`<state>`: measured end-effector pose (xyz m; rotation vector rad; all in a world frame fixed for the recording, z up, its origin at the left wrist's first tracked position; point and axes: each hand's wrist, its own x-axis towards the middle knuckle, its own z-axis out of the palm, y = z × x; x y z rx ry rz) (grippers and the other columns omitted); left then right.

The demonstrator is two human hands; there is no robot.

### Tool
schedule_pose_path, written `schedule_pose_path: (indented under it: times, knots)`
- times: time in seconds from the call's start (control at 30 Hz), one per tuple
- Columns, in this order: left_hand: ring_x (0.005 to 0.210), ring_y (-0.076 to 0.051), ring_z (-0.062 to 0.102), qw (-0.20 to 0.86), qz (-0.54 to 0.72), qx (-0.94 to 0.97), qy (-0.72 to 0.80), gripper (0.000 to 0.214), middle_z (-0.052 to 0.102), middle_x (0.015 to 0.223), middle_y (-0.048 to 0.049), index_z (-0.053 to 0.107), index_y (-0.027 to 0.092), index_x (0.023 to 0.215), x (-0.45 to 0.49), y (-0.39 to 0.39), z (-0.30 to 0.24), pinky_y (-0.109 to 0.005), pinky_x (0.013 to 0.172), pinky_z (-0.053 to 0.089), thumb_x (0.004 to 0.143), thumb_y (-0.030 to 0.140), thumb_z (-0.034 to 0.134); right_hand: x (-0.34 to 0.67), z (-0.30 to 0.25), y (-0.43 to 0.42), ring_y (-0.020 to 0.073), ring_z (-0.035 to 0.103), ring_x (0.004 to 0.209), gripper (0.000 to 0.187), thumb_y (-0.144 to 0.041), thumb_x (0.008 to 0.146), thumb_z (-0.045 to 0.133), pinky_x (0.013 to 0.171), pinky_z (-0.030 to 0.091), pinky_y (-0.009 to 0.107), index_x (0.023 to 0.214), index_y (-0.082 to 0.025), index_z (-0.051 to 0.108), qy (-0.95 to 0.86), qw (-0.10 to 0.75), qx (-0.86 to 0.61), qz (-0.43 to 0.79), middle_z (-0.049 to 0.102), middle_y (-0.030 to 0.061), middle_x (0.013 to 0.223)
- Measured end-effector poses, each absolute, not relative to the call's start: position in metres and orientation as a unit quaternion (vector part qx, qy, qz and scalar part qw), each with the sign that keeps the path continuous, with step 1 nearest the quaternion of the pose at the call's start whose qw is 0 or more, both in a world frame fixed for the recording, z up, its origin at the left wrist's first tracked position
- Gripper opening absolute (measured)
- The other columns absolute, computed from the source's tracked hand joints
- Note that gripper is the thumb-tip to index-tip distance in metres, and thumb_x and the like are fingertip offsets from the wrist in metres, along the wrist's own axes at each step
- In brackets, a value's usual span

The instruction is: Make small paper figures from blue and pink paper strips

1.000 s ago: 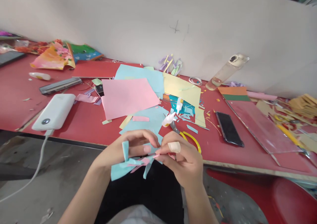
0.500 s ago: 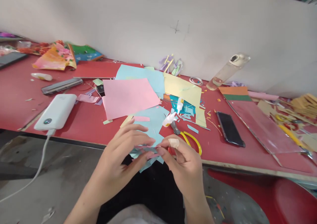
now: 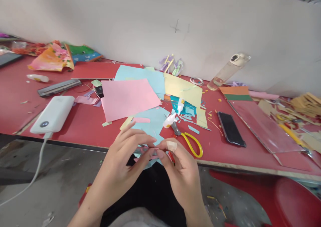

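Head view: paper strips [image 3: 150, 165] nearer than pink sheet [image 3: 130, 99]
Left hand [image 3: 126, 158]: narrow pinch on strips
Right hand [image 3: 182, 165]: pinching strips, fingers curled

Over there on the red desk [image 3: 86, 126], I see a white power bank [image 3: 54, 114] with a cord [image 3: 40, 163] plugged in. Well to its right lies a black phone [image 3: 231, 129]. Farther back, I spot a clear bottle [image 3: 226, 73] by the wall [image 3: 120, 22], near a white coil [image 3: 196, 83].
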<state>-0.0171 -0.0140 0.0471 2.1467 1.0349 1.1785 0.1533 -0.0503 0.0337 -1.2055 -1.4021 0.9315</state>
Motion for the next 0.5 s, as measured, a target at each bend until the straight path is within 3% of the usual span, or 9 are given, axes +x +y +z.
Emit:
schedule_pose_path:
  times: [0.13,0.3,0.4,0.5]
  knots:
    - [0.082,-0.011,0.066,0.284,0.434,0.761,0.389,0.015,0.068,0.093,0.0059,0.061,0.026,0.104,-0.018,-0.015,0.047,-0.047,0.124,0.033,0.097,0.013,0.061,0.164,0.038,-0.046,0.0121,0.064,0.088,0.013,-0.019,0.102,0.060,0.077,0.049,0.021,0.100,-0.028,0.068,-0.649,0.468,-0.477,0.363,0.065,-0.0015,0.096]
    - [0.078,-0.008,0.064,0.396,0.443,0.715,0.368,0.018,0.067,0.093,0.0087,0.063,0.029,0.105,-0.024,-0.013,0.045,-0.042,0.124,0.034,0.096,0.015,0.066,0.171,0.039,-0.039,0.0113,0.064,0.083,0.011,-0.017,0.097,0.068,0.075,0.050,0.021,0.096,-0.028,0.070,-0.654,0.494,-0.447,0.357,0.066,-0.0028,0.090]
    - [0.086,-0.010,0.066,0.497,0.427,0.664,0.360,0.014,0.068,0.094,0.0064,0.065,0.029,0.104,-0.028,-0.009,0.043,-0.033,0.106,0.050,0.096,0.018,0.069,0.171,0.036,-0.036,0.0112,0.064,0.081,0.011,-0.018,0.095,0.071,0.072,0.051,0.021,0.094,-0.029,0.072,-0.641,0.504,-0.430,0.388,0.068,-0.0031,0.089]
    - [0.089,-0.012,0.066,0.584,0.402,0.616,0.343,0.008,0.068,0.094,0.0029,0.067,0.027,0.100,-0.030,-0.002,0.043,-0.027,0.088,0.055,0.095,0.022,0.071,0.172,0.034,-0.032,0.0110,0.066,0.082,0.018,-0.020,0.091,0.077,0.072,0.053,0.020,0.102,-0.034,0.076,-0.619,0.499,-0.420,0.439,0.070,-0.0041,0.091]
